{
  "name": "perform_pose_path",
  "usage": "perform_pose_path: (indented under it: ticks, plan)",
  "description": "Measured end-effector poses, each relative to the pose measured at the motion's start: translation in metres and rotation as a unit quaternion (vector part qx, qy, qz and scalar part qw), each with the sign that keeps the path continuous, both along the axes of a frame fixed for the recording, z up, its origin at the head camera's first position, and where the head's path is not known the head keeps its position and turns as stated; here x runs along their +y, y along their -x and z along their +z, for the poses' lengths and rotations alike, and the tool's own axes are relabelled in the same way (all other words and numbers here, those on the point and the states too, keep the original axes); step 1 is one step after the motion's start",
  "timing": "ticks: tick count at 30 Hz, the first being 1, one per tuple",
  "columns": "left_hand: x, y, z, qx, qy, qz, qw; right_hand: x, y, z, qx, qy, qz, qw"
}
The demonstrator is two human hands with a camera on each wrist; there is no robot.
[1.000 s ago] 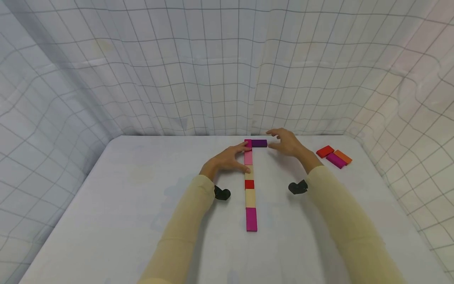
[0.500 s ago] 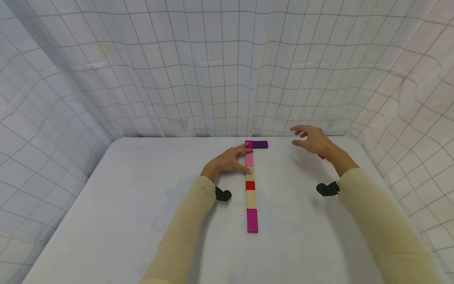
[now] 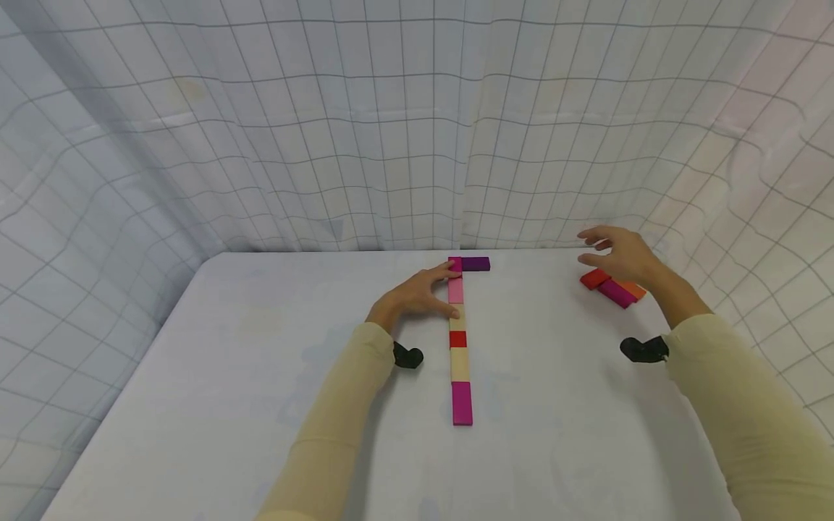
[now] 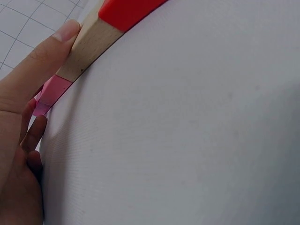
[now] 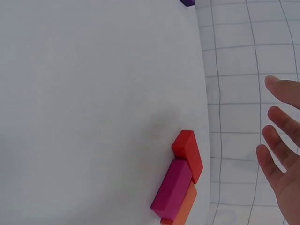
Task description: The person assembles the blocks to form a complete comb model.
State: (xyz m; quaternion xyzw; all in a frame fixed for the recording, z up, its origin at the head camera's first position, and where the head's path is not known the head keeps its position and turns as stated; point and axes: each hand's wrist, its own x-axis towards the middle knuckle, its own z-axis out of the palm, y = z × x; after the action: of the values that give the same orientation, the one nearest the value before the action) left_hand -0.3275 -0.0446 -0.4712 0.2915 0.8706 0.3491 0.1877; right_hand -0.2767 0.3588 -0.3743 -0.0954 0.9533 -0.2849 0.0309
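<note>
A straight row of blocks runs away from me: a magenta block (image 3: 462,404) nearest, then a plain wooden block (image 3: 460,364), a red block (image 3: 458,339), a second wooden block (image 4: 89,51), a pink block (image 3: 455,291) and a dark pink block at the far end. A purple block (image 3: 476,264) lies crosswise against that end, pointing right. My left hand (image 3: 418,291) rests on the row from its left side, thumb on the second wooden block and fingertips at the far end. Fingers spread and holding nothing, my right hand (image 3: 622,255) hovers just above the loose blocks.
At the right, a loose red block (image 5: 188,154), a magenta block (image 5: 172,190) and an orange block (image 5: 186,204) lie touching on the white table (image 3: 260,398). Grid-patterned white curtains (image 3: 391,130) hang behind the far edge and along both sides.
My right hand has moved right, away from the purple block and over to the loose blocks. The left hand stays on the row, and the blocks have not moved.
</note>
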Motion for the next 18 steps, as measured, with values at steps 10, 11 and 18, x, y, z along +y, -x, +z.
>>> perform_pose_path:
  ticks: [10, 11, 18]
  plan:
    - [-0.003, 0.000, -0.003, 0.005, -0.005, -0.004, 1.0000, 0.036, -0.012, -0.017, -0.027, -0.013, -0.038, 0.9988]
    - [-0.003, 0.001, -0.003, 0.004, -0.005, -0.004, 1.0000, 0.040, -0.014, -0.019, -0.032, -0.010, -0.043, 0.9985]
    - [0.000, 0.001, -0.003, -0.004, 0.000, -0.002, 1.0000, 0.069, -0.028, -0.034, -0.067, 0.020, -0.090, 0.9935]
